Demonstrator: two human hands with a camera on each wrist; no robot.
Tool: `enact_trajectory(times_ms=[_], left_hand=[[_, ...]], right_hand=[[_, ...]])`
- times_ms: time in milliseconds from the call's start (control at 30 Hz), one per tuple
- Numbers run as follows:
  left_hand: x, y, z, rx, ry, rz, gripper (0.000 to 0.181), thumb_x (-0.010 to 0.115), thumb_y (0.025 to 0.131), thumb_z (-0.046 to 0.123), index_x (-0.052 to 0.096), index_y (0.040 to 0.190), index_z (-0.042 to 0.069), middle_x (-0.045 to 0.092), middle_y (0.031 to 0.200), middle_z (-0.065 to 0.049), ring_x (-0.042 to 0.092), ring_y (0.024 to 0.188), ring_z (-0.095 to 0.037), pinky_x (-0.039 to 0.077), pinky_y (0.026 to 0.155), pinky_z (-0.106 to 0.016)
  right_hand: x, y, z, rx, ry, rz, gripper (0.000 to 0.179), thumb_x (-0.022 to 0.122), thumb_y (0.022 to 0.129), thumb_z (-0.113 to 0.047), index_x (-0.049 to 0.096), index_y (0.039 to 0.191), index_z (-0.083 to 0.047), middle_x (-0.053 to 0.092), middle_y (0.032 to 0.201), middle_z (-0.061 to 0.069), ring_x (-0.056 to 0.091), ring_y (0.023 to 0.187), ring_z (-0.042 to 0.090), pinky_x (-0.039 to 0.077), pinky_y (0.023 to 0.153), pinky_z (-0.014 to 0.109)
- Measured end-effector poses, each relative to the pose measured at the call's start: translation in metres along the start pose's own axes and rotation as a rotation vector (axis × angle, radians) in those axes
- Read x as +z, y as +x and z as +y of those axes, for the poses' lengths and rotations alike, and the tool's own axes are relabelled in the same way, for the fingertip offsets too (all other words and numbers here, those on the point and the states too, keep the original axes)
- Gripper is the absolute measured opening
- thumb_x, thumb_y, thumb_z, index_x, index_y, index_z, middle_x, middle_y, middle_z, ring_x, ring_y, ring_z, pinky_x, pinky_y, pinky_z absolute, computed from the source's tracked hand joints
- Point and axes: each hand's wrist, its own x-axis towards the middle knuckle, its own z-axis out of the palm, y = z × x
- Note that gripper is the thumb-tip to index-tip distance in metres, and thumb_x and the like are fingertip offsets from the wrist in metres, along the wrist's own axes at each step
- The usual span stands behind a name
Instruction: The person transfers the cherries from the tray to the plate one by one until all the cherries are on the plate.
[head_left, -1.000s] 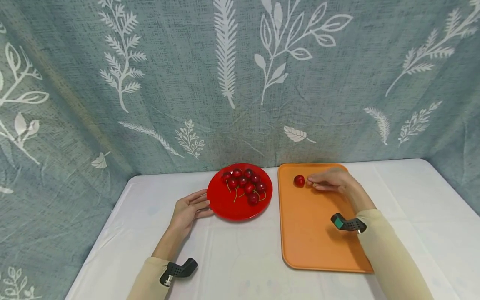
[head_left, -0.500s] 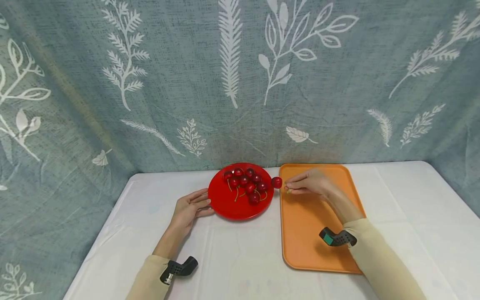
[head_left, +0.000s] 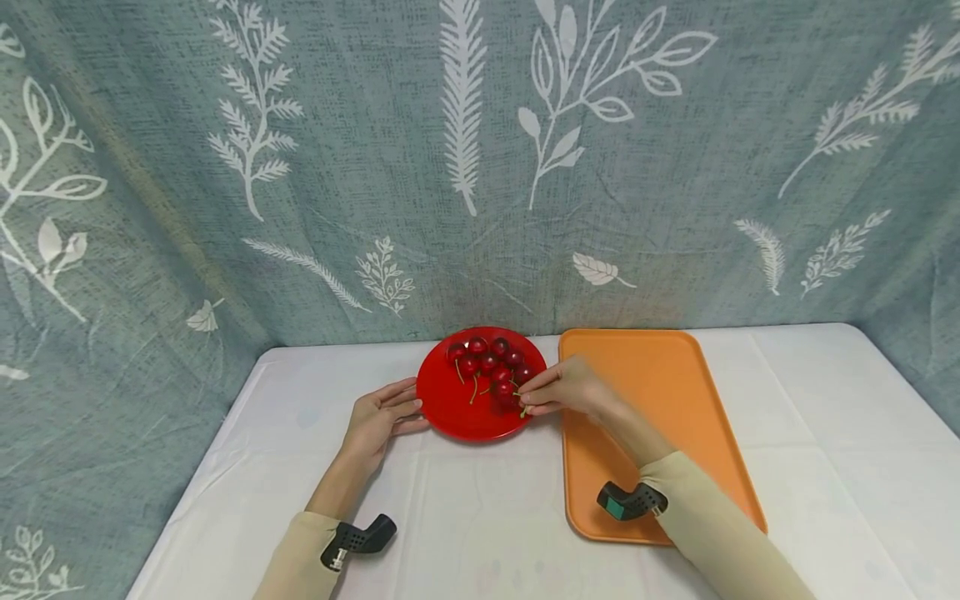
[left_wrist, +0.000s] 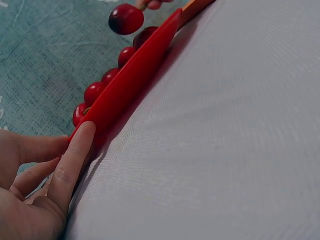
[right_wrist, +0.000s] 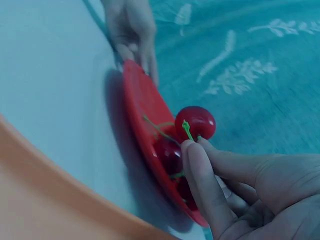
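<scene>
A red plate (head_left: 465, 412) carries several dark red cherries (head_left: 489, 362) with green stems, bunched toward its back and right. My left hand (head_left: 377, 421) touches the plate's left rim, its fingers fairly straight. With thumb and fingertips my right hand (head_left: 566, 389) pinches the green stem of a cherry (right_wrist: 196, 123) over the plate's right side. In the left wrist view that cherry (left_wrist: 126, 19) hangs above the rim, apart from the row of other cherries. The right fingers partly cover the cherries beneath them in the right wrist view.
An orange tray (head_left: 637, 433) lies just right of the plate, beneath my right forearm. Both stand on a white-covered table (head_left: 457, 517). A blue-green leaf-print curtain (head_left: 337, 167) rises along the table's back edge.
My right hand has taken the cherry by its stem from the tray and carried it left over the plate. The left hand stays at the rim.
</scene>
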Motion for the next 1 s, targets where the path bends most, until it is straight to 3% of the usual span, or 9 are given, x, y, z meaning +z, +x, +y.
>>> enact_trajectory(times_ms=[267,667,1000], left_hand=[[-0.002,0.0,0.0,-0.008,-0.006,-0.008,0.047,0.056,0.094,-0.007,0.047,0.14,-0.007,0.058,0.13,-0.024,0.071,0.083,-0.015,0.061,0.075,-0.032],[0.002,0.001,0.001,-0.011,-0.007,-0.013,0.047,0.056,0.094,-0.008,0.047,0.14,-0.008,0.06,0.126,-0.022,0.071,0.082,-0.014,0.061,0.075,-0.032],[0.003,0.0,0.002,-0.004,0.005,0.001,0.046,0.055,0.094,-0.006,0.047,0.14,-0.007,0.056,0.133,-0.026,0.071,0.083,-0.014,0.061,0.075,-0.031]], right_hand=[[0.024,0.007,0.006,-0.061,-0.111,0.044,0.017,0.073,0.084,0.002,0.073,0.098,0.012,0.073,0.089,0.019,0.073,0.072,0.021,0.062,0.067,0.03],[0.042,0.007,0.01,-0.113,-0.214,0.256,0.007,0.077,0.08,0.003,0.076,0.084,0.008,0.072,0.077,0.016,0.072,0.063,0.022,0.061,0.059,0.026],[0.037,-0.001,0.003,-0.119,-0.316,0.258,0.007,0.076,0.081,0.001,0.077,0.086,0.005,0.073,0.078,0.013,0.071,0.062,0.019,0.06,0.06,0.024]])
